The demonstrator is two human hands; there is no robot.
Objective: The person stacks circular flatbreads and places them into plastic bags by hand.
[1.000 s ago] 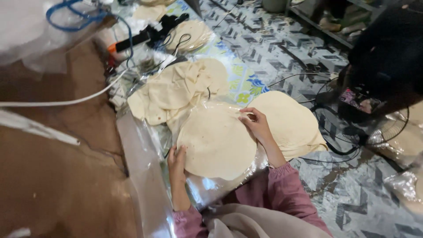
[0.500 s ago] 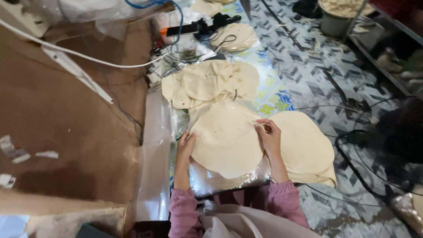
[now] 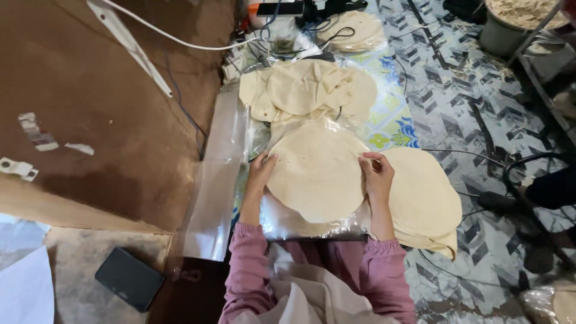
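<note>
A round pale flatbread (image 3: 317, 171) lies on a clear plastic sheet (image 3: 282, 223) in front of me. My left hand (image 3: 260, 171) rests on its left edge with the fingers on the bread. At the right edge, my right hand (image 3: 377, 176) grips the bread's rim with curled fingers. A stack of similar flatbreads (image 3: 425, 201) sits just to the right of that hand. Farther away lies a rumpled pile of flatbreads (image 3: 312, 90).
A brown wall (image 3: 114, 108) with a white cable (image 3: 174, 39) runs along the left. A dark flat device (image 3: 129, 279) lies at the lower left. Black cables (image 3: 492, 162) cross the patterned floor on the right. A bucket (image 3: 510, 27) stands top right; another flatbread (image 3: 355, 30) lies at the top.
The view has swung left and closer. My left hand has slid up from the bread's lower left to its left edge. The right hand stays on the right rim.
</note>
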